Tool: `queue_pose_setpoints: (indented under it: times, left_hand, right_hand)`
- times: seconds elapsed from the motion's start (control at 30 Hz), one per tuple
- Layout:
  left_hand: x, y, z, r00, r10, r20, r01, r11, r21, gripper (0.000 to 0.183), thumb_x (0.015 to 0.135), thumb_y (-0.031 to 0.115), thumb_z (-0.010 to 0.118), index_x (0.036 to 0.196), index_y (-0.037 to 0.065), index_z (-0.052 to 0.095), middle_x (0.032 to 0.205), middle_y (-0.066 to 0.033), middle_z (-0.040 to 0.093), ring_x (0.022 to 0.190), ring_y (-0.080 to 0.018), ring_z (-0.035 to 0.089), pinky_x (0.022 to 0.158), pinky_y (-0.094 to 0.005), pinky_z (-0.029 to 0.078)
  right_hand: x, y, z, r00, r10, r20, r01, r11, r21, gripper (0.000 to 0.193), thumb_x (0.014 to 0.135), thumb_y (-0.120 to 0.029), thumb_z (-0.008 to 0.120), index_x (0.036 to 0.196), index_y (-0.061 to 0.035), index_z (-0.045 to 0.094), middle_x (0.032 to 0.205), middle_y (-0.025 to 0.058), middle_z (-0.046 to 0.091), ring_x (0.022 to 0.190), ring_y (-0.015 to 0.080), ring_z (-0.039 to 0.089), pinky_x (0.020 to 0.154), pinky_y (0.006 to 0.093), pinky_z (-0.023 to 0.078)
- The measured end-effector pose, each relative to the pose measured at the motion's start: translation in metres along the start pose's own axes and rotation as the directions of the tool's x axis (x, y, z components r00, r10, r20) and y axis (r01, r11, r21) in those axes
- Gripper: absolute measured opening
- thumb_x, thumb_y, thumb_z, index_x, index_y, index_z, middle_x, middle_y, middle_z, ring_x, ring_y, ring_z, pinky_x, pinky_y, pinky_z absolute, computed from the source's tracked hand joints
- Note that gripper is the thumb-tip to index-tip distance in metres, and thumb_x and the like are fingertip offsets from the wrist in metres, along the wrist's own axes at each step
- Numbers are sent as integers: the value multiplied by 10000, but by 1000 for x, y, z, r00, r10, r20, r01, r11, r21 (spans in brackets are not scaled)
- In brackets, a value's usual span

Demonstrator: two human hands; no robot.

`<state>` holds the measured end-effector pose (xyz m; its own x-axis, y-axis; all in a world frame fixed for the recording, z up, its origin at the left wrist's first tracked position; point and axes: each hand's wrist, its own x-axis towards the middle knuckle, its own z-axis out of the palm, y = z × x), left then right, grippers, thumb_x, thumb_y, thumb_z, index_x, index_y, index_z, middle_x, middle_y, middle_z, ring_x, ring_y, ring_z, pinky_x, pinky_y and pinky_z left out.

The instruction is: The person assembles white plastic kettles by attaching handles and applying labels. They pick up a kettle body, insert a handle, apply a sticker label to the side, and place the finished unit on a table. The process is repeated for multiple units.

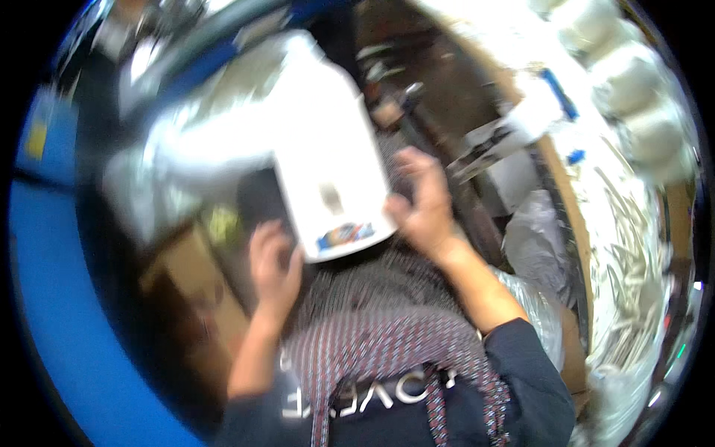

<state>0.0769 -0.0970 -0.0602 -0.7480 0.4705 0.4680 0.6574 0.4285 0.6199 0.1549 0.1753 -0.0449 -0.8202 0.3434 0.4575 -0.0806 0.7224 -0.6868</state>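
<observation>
Left hand (274, 262), fingers curled, grips the lower left edge of a white card (328, 167) held over the lap. Right hand (421, 200), fingers bent, clasps its right edge; both forearms reach upward from below.

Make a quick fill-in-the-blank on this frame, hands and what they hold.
1. Both hands grip a ____ jug at its base.
2. The right hand is on the jug's ____ side in the picture.
3. The left hand is bare, under the jug's lower ____ corner.

Missing words: white; right; left
</observation>
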Motion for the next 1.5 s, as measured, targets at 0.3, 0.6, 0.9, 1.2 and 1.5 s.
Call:
queue_pose_setpoints:
  times: [0.3,0.6,0.9,1.2,1.5]
  left_hand:
    - [114,-71,-32,927,-374,-10,218,564,-797,721,966,332,549,1505,29,177,1479,-172,366,1357,-302,373,1120,-426,305]
    - [186,83,-57,896,306,323,138,499,-856,1241,601,512,868,1510,56,156,1251,-148,567,1135,-265,594,1010,-421,475]
    - [168,69,-39,849,257,462,308,470,-827,1290,564,435,896,1503,-24,140,1124,-92,648,1097,-127,612,1077,-354,390]
    - [210,98,-96,767,558,317,-47,542,-839,1307,528,231,958,1522,3,140,1236,-185,582,1165,-303,566,1027,-431,410]
    - [92,11,11,951,194,240,90,572,-815,1176,597,278,909,1522,50,218,1200,-129,598,1117,-273,589,997,-381,438]
  right_hand:
    - [33,-37,41,861,-503,-78,503,816,285,563,704,-244,754,1150,22,536,1453,284,348,1309,443,400,1056,522,370]
    - [113,-129,-41,867,-458,-197,498,778,383,563,749,-469,750,1053,-16,611,980,157,619,1008,355,560,905,438,424]
    - [106,-144,-46,663,-738,129,703,672,231,366,842,-342,632,608,-71,558,632,123,591,668,337,590,759,438,439]
    - [142,-166,-75,498,-861,104,805,503,313,349,852,-390,644,711,-78,577,792,113,590,975,352,572,876,449,462]
    - [117,-129,-48,357,-889,287,859,434,273,184,682,-234,671,756,-94,576,678,29,496,641,201,562,566,337,448]
